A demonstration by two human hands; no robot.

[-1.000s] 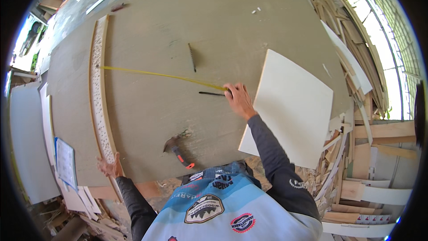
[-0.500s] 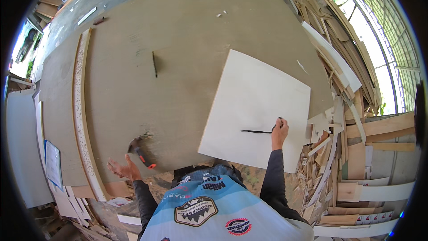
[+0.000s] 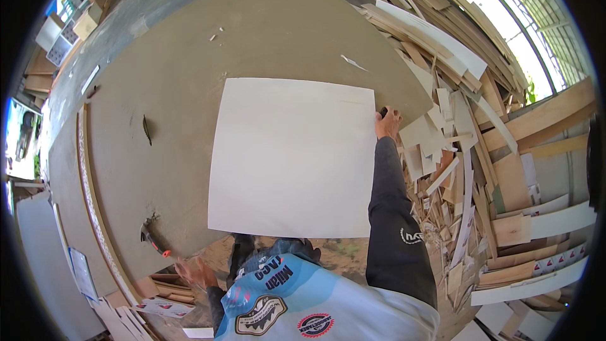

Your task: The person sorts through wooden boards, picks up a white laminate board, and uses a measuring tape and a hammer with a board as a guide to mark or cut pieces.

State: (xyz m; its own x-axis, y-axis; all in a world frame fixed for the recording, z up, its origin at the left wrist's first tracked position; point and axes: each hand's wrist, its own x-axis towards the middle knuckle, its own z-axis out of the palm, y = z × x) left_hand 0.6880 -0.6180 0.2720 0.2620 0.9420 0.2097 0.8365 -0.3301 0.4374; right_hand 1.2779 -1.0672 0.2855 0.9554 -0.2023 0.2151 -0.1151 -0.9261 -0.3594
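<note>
Woodworking workshop: hammer, heaped wood offcuts

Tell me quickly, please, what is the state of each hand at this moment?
Left hand: open, fingers spread, nothing seen in it, near the hammer.
Right hand: closed around a small black object, by the white panel.

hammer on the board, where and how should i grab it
Best gripped around the middle of its dark handle, coming from the near right side with the left hand. The hammer lies flat, its orange handle end slanting toward that hand and its head farther away, so the handle looks easiest to reach.
</note>
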